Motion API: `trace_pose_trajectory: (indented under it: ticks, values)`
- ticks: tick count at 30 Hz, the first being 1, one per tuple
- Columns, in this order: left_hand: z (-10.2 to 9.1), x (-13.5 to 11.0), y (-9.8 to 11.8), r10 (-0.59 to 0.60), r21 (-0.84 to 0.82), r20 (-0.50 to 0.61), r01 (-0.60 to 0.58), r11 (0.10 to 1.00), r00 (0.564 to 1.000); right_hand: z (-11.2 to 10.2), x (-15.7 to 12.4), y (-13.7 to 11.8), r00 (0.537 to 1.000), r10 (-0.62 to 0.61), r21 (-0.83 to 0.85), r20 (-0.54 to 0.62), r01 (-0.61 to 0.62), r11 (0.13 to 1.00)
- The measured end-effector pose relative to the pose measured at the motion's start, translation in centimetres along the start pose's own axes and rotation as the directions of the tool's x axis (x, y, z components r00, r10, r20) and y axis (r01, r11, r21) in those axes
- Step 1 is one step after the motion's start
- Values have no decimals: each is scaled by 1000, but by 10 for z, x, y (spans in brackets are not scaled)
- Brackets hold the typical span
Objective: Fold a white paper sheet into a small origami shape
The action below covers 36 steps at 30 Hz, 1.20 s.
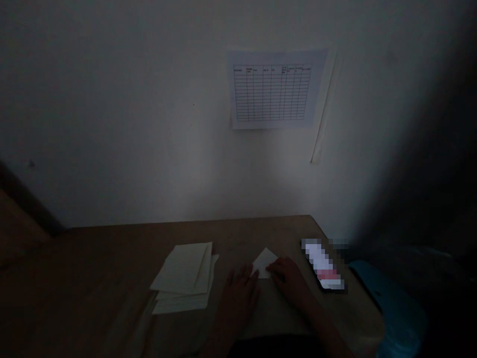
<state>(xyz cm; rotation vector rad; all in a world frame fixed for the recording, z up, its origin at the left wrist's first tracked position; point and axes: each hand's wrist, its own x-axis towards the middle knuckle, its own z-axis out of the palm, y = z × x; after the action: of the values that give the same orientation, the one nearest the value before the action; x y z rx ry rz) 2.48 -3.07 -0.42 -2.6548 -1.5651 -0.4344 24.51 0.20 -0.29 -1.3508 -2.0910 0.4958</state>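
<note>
Work surface: a wooden tabletop (112, 248), matte brown, set against a plain off-white wall (112, 124). Lighting dim, falling into deep shadow toward the right corner of the room. On the wall, above the table: a printed grid sheet (272, 89), upright, ruled into many columns and rows, headings too small to read. Just right of the sheet: a narrow pale vertical strip (323, 109), material unclear. Far left: a dark wooden edge (22, 214), running diagonally beside the table.

On the tabletop, left of the hands: a stack of cream paper envelopes (182, 278), lying flat and slightly fanned, with a diagonal flap fold on the top piece. Beyond the table's right edge and lower down: a curved blue plastic object (395, 308), smooth-surfaced, exact type unclear.

Between the hands, flat on the tabletop: a small folded piece of white paper (265, 262), angular, with a point directed away from the body. Left hand (242, 293): open, palm down, fingers extended, touching the paper's left side. Right hand (288, 278): open, palm down, fingers resting on the paper's right side, near a smartphone (322, 263) lying with its lit, pixelated screen upward.
</note>
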Motion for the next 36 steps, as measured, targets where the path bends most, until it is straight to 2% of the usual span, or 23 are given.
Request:
trace_pose_trajectory:
  ticks: [4,7,11,14,18,26,36]
  values:
    - [6,2,2,-44,-61,-91,39,997,995,2,-1,-2,1000,3,-1,-14,-3,1000]
    - [1,13,3,-165,-168,-148,140,976,975,2,-1,-2,1000,13,4,-14,-13,1000]
    - [-11,35,4,-296,-333,-107,246,910,949,0,-2,-4,1000,30,-13,-6,-30,999]
    - [-13,44,4,-373,-428,-109,295,854,921,-1,-2,-7,1000,25,-23,-7,-25,999]
    - [-8,46,3,-490,-437,-113,399,806,865,-5,-3,-12,999,34,-35,-7,-34,999]
    - [-9,48,5,-481,-325,-100,428,843,871,-4,0,-15,998,57,-57,-12,-58,997]
    - [-12,49,10,-493,-289,-105,448,846,864,5,4,-13,996,82,-113,-46,-86,990]
